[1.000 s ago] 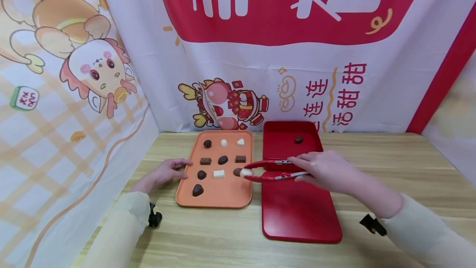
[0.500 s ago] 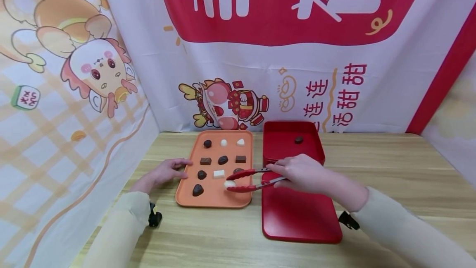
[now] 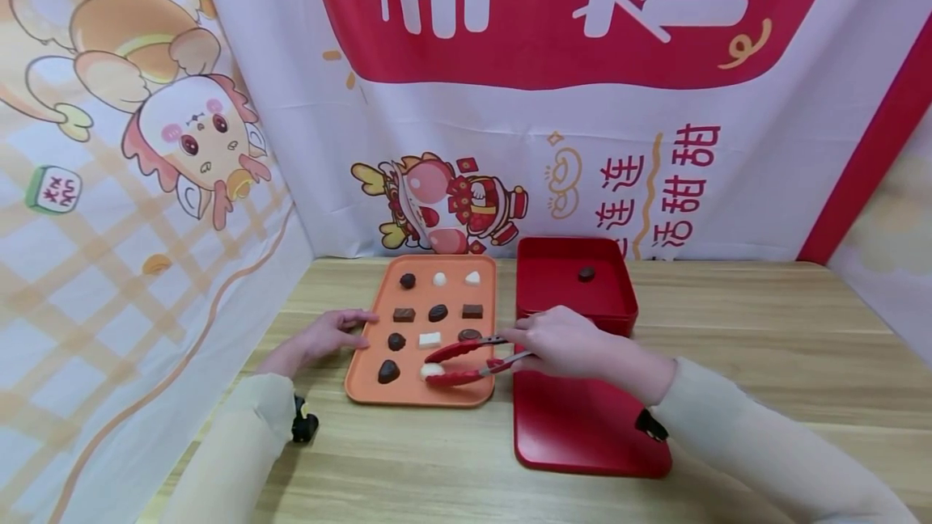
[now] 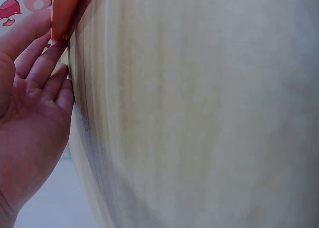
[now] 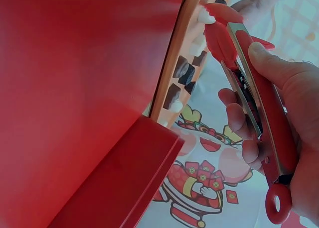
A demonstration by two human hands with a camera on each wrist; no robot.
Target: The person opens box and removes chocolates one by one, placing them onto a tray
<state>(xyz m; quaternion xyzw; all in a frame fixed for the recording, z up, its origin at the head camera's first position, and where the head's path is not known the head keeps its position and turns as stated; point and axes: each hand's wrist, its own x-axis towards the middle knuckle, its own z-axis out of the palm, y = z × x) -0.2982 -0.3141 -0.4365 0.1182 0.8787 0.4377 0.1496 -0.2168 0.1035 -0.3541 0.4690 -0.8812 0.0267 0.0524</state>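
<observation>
My right hand [image 3: 557, 342] grips a pair of red-tipped tongs [image 3: 457, 378]. Between the tong tips is a round white chocolate [image 3: 431, 370], low over the front row of the orange tray [image 3: 418, 400]. A dark chocolate [image 3: 389, 371] lies left of it, and a white block [image 3: 429, 340] lies just behind. In the right wrist view, fingers and thumb wrap the tong handles [image 5: 271, 118]. My left hand [image 3: 331, 334] touches the tray's left edge. Its fingers look mostly straight at the tray edge [image 4: 62, 19] in the left wrist view.
Rows of dark and white chocolates sit on the tray. Right of it stands a red box [image 3: 549, 285] with one dark chocolate [image 3: 586, 274] inside. A flat red lid [image 3: 582, 435] lies in front of the box. Printed cloth [image 3: 437, 120] hangs behind the table.
My right hand has carried the tongs and white chocolate leftward and toward me, from the tray's right edge to its front row. My left hand has stayed at the tray's edge.
</observation>
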